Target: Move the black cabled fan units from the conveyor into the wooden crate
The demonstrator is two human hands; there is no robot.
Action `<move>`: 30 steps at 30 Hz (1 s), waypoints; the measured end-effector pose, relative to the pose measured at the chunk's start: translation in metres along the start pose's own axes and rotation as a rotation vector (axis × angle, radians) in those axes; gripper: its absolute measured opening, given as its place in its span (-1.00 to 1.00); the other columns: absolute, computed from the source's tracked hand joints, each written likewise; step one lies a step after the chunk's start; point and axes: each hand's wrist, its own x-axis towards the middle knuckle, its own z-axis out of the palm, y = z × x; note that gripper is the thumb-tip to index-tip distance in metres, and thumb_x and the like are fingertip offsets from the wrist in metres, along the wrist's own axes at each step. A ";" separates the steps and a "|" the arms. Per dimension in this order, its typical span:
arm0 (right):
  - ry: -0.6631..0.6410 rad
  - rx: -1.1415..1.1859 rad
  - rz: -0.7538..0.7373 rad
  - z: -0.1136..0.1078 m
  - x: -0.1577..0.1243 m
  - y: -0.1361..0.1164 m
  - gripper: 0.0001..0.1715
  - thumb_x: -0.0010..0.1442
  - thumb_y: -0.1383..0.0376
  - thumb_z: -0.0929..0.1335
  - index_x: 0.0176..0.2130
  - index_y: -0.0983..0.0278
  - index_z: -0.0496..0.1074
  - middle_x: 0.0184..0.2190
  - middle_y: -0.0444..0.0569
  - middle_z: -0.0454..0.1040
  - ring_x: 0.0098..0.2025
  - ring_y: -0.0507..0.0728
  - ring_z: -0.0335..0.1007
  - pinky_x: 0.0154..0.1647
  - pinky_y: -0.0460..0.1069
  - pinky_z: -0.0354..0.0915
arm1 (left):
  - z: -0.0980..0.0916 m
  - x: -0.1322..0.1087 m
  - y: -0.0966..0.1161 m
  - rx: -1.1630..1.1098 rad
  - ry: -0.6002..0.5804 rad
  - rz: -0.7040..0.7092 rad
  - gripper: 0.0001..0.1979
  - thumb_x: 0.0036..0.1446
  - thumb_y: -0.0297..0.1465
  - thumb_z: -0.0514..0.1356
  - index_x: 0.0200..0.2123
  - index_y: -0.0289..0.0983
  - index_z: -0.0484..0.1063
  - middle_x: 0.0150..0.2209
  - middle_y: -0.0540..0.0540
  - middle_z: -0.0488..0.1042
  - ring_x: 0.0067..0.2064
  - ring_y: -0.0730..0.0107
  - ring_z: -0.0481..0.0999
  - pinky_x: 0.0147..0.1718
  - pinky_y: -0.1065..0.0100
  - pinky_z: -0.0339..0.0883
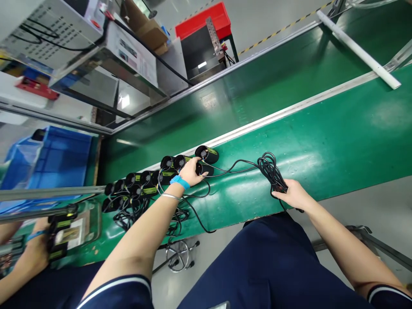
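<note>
On the green bench, my left hand (192, 171), with a blue wristband, has its fingers closed around a short black cylinder (209, 170) with yellow-green markings. A similar black cylinder (213, 155) lies just beyond it, its open end facing left. My right hand (295, 195) grips a looped bundle of black cable (269, 169) over the bench's near side. Thin leads run from the cable bundle left to the cylinders by my left hand. Several more black cylinders (167, 163) stand in rows to the left, with black cables (127, 218) heaped in front of them.
A white rail (244, 130) divides the near bench surface (322, 141) from the green strip behind. At left, a co-worker's hand (37, 249) holds black parts beside a clear tray (93, 221). A blue bin (64, 154) stands beyond. A white tube (358, 49) crosses the far right.
</note>
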 end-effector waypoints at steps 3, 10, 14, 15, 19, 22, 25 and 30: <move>-0.014 0.012 0.016 -0.005 0.002 0.001 -0.74 -0.03 0.11 0.37 -0.44 0.26 0.37 -0.46 -0.07 0.48 -0.39 0.16 0.40 -0.35 -0.01 0.25 | -0.004 0.000 0.006 0.017 -0.042 -0.067 -0.26 -0.04 -0.07 0.20 0.14 -0.32 0.11 0.00 -0.29 0.42 0.01 0.04 0.47 0.01 0.16 0.37; -0.029 0.073 0.022 -0.021 0.005 0.010 -0.76 0.00 0.12 0.36 -0.42 0.26 0.39 -0.44 -0.06 0.52 -0.37 0.17 0.43 -0.34 -0.02 0.27 | -0.010 -0.003 0.039 0.043 -0.048 -0.140 -0.30 -0.08 0.01 0.22 0.06 -0.24 0.18 -0.12 -0.20 0.50 -0.19 0.11 0.56 -0.24 0.25 0.42; 0.006 0.064 0.039 -0.038 0.001 0.020 -0.71 0.01 0.08 0.37 -0.43 0.27 0.39 -0.47 -0.06 0.49 -0.39 0.17 0.42 -0.38 -0.02 0.27 | -0.009 0.000 0.081 -0.005 -0.066 -0.107 -0.32 -0.11 0.00 0.24 0.02 -0.22 0.21 -0.20 -0.14 0.52 -0.24 0.13 0.56 -0.30 0.26 0.41; 0.015 0.053 0.042 -0.043 -0.002 0.022 -0.70 0.01 0.07 0.38 -0.43 0.27 0.40 -0.47 -0.06 0.49 -0.40 0.16 0.41 -0.39 -0.03 0.27 | -0.008 0.001 0.093 -0.016 -0.082 -0.084 -0.33 -0.11 -0.01 0.25 0.02 -0.22 0.22 -0.21 -0.13 0.52 -0.23 0.12 0.56 -0.30 0.27 0.41; 0.084 -0.023 0.044 -0.063 -0.010 0.022 -0.69 0.02 0.06 0.38 -0.43 0.27 0.40 -0.47 -0.04 0.51 -0.44 0.15 0.39 -0.43 -0.03 0.26 | -0.008 0.004 0.126 -0.023 -0.139 0.028 -0.33 -0.09 -0.07 0.25 0.07 -0.22 0.21 -0.10 -0.17 0.50 -0.09 0.06 0.54 -0.19 0.24 0.42; 0.152 -0.071 0.037 -0.072 -0.014 0.019 -0.69 0.02 0.07 0.38 -0.42 0.27 0.40 -0.47 -0.02 0.51 -0.43 0.17 0.41 -0.42 -0.02 0.25 | -0.009 0.006 0.129 -0.011 -0.201 0.116 -0.21 -0.08 -0.08 0.26 0.18 -0.25 0.12 0.02 -0.23 0.44 0.00 0.02 0.49 -0.11 0.19 0.41; 0.175 -0.099 0.029 -0.072 -0.014 0.018 -0.72 0.02 0.09 0.37 -0.41 0.27 0.40 -0.48 -0.03 0.50 -0.44 0.17 0.41 -0.43 -0.03 0.23 | -0.011 0.008 0.121 0.002 -0.283 0.181 -0.11 -0.10 -0.09 0.26 0.26 -0.27 0.03 0.06 -0.27 0.39 0.03 0.00 0.47 -0.05 0.14 0.40; 0.155 -0.108 0.031 -0.065 -0.015 0.019 -0.77 0.03 0.14 0.35 -0.39 0.26 0.41 -0.45 -0.02 0.52 -0.40 0.19 0.43 -0.40 -0.02 0.21 | -0.016 0.010 0.114 0.040 -0.359 0.266 -0.08 -0.07 -0.12 0.24 0.30 -0.29 -0.04 0.14 -0.32 0.32 0.10 -0.03 0.41 0.00 0.13 0.38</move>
